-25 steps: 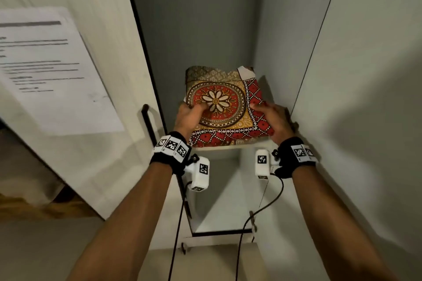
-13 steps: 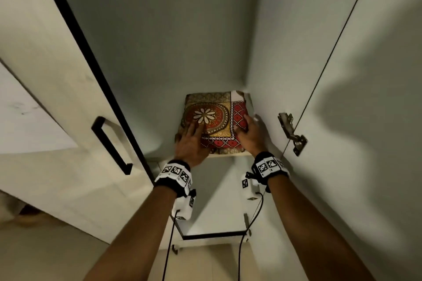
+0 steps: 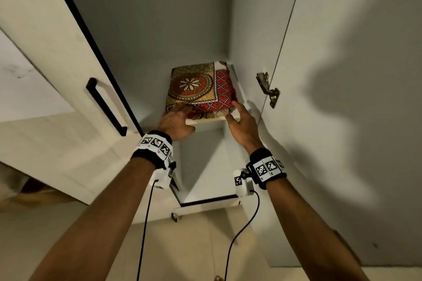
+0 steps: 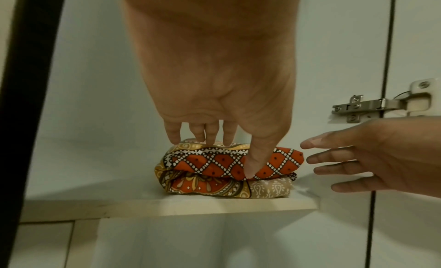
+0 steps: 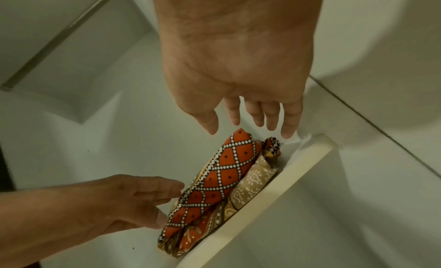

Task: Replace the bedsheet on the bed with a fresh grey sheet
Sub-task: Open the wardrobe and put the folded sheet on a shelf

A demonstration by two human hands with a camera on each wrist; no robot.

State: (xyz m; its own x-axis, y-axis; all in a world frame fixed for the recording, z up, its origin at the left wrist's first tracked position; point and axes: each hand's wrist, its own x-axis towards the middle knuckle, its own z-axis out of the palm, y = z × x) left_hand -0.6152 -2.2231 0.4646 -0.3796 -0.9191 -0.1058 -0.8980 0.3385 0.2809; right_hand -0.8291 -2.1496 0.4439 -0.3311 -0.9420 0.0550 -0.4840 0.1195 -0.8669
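A folded sheet with a red, gold and brown pattern lies on a pale wardrobe shelf, against the right inner wall. My left hand touches its near left edge. In the left wrist view the fingers rest on top of the sheet and the thumb presses its front fold. My right hand hovers open just off the sheet's near right corner, with fingers spread and holding nothing. The right wrist view shows the same sheet near the shelf's front lip. No grey sheet is in view.
The wardrobe's left door stands open with a black handle. The right door hangs on a metal hinge close to my right hand. A lower compartment lies under the shelf. Cables hang from both wrists.
Both hands have slid back from the top of the patterned sheet to its near edge. My right hand has lifted off it. The sheet stays on the shelf.
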